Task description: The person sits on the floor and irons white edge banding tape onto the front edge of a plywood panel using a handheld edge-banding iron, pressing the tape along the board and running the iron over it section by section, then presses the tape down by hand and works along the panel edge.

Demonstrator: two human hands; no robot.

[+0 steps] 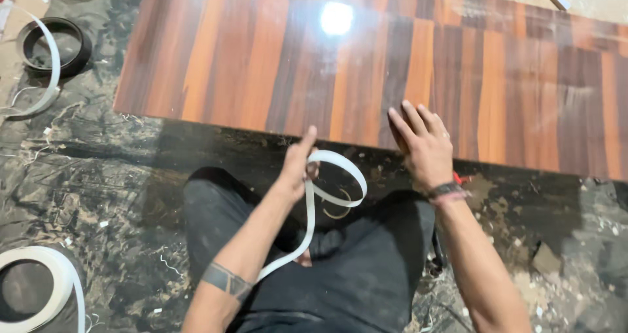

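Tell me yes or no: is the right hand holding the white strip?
No: the right hand rests flat on the near edge of the striped wood panel, while the left hand holds the looped white strip.

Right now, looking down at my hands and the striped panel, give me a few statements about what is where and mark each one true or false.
1. The left hand holds a white flexible edge strip. True.
2. The right hand grips a hammer. False: it rests flat on the glossy orange-and-brown striped wooden panel.
3. The strip curls into a loop between the hands. True.
4. The white roll of strip lies on the panel. False: it lies on the floor, lower left.
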